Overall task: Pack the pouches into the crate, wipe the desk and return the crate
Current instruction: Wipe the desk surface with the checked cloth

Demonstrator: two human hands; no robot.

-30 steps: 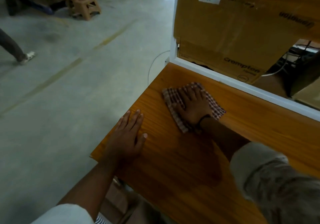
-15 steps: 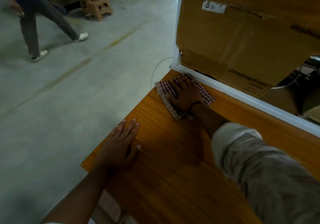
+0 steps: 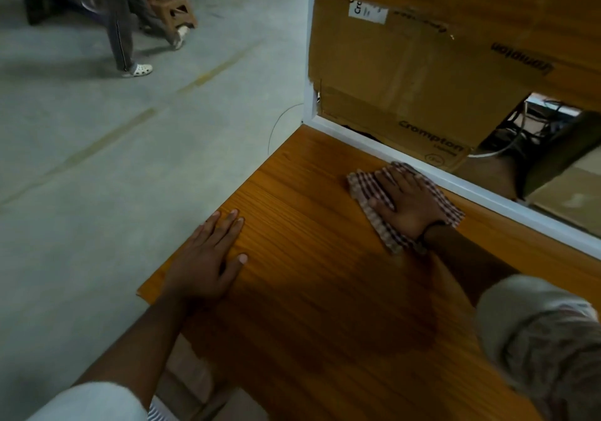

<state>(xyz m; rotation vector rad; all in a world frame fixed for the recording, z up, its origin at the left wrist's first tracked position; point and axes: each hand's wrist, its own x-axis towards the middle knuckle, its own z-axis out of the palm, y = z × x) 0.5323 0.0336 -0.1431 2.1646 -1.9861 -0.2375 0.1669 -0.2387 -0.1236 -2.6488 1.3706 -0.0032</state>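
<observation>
Wooden tabletop (image 3: 309, 306) fills the view; no crate or pouches show. The right hand (image 3: 406, 199), flat and open, presses the checked cloth (image 3: 361, 183), which has slid from the far corner rightward along the white rail (image 3: 487, 194). The left hand (image 3: 208, 258) rests open, bracing. Wiping seems midway.

Dim, flat indoor light, no glare. Soft dark shadow pools on the orange wood-grain tabletop (image 3: 292, 199) toward frame bottom. Grey concrete floor (image 3: 97, 160) reads brighter. Wide-angle bending at edges. Walking person's legs (image 3: 122, 36) top left motion-blurred. Overall soft focus.
</observation>
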